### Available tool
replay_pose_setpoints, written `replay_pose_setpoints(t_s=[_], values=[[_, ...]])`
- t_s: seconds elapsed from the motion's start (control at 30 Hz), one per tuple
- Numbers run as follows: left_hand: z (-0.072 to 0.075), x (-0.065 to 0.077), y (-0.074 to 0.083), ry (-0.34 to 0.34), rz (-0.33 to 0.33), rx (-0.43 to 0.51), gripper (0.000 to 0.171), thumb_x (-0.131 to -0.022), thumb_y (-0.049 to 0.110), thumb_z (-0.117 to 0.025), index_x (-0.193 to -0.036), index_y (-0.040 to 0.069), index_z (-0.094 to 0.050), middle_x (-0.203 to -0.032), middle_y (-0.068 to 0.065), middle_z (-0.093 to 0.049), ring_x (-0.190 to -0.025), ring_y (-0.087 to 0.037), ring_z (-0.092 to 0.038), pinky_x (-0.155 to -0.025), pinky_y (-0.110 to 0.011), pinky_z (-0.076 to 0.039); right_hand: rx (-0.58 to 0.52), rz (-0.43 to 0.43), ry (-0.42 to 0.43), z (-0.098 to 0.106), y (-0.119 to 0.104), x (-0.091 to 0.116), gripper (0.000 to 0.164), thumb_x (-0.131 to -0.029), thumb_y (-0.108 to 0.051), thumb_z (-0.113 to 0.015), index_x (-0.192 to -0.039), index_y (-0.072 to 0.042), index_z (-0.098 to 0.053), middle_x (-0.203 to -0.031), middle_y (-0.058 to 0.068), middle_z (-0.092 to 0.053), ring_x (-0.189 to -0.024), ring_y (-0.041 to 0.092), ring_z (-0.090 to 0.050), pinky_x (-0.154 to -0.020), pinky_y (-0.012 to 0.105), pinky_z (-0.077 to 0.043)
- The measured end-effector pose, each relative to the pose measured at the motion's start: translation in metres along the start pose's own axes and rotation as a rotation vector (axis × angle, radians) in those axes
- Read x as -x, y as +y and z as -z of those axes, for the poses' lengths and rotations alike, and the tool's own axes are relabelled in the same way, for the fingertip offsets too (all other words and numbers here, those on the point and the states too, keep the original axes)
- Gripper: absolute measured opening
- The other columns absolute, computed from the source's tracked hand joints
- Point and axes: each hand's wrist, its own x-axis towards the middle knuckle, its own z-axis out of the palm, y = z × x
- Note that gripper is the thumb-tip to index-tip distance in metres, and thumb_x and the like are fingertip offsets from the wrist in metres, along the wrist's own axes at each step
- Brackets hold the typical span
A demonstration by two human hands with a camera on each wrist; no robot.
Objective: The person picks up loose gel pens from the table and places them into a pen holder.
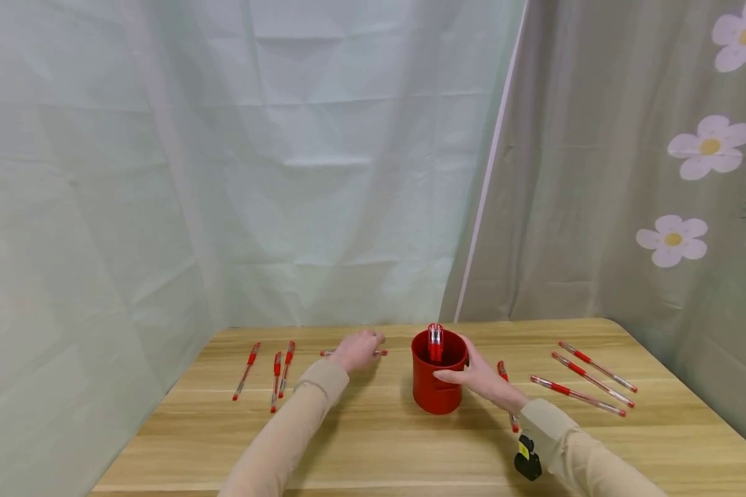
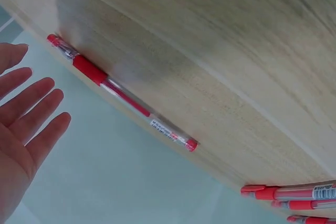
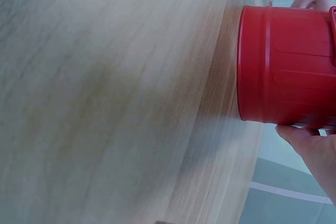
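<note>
My right hand holds a red pen cup round its right side, with the thumb across the front. In the right wrist view the cup partly hides that hand. Red-capped pens stand inside the cup. My left hand is over a red gel pen lying sideways near the table's back edge. The left wrist view shows the hand with its fingers extended, apart from the pen.
Three red pens lie on the left of the wooden table, and three more on the right. Another pen lies partly beneath my right wrist. A black device sits at the right cuff. Curtains hang behind.
</note>
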Motion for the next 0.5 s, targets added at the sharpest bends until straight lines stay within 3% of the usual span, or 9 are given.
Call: replay_pose_setpoints(t_s=[0.1, 0.33, 0.5], values=[[-0.005, -0.001, -0.003, -0.002, 0.005, -0.006, 0.016, -0.080, 0.007, -0.066, -0.094, 0.004, -0.059, -0.081, -0.006, -0.057, -0.071, -0.021, -0.058, -0.056, -0.032, -0.047, -0.010, 0.004, -0.005, -0.001, -0.001, 0.000, 0.074, -0.076, -0.015, -0.074, -0.135, -0.007, -0.030, -0.128, 0.012, -0.042, -0.114, 0.029, -0.039, -0.091, 0.047, -0.034], [-0.007, 0.000, -0.006, 0.002, 0.025, -0.007, 0.016, -0.080, 0.008, -0.066, -0.093, 0.004, -0.058, -0.078, -0.005, -0.055, -0.070, -0.021, -0.057, -0.056, -0.033, -0.047, 0.007, -0.007, -0.011, -0.005, -0.033, 0.010, 0.074, -0.077, -0.010, -0.073, -0.134, 0.002, -0.027, -0.128, 0.019, -0.041, -0.114, 0.034, -0.039, -0.091, 0.047, -0.035], [-0.008, -0.002, -0.006, -0.010, 0.042, -0.003, 0.013, -0.080, 0.008, -0.066, -0.091, 0.006, -0.058, -0.075, -0.003, -0.053, -0.068, -0.019, -0.056, -0.056, -0.032, -0.047, -0.017, -0.004, -0.011, -0.003, -0.026, 0.009, 0.074, -0.077, -0.010, -0.072, -0.135, 0.001, -0.026, -0.129, 0.019, -0.040, -0.115, 0.034, -0.037, -0.091, 0.049, -0.033]])
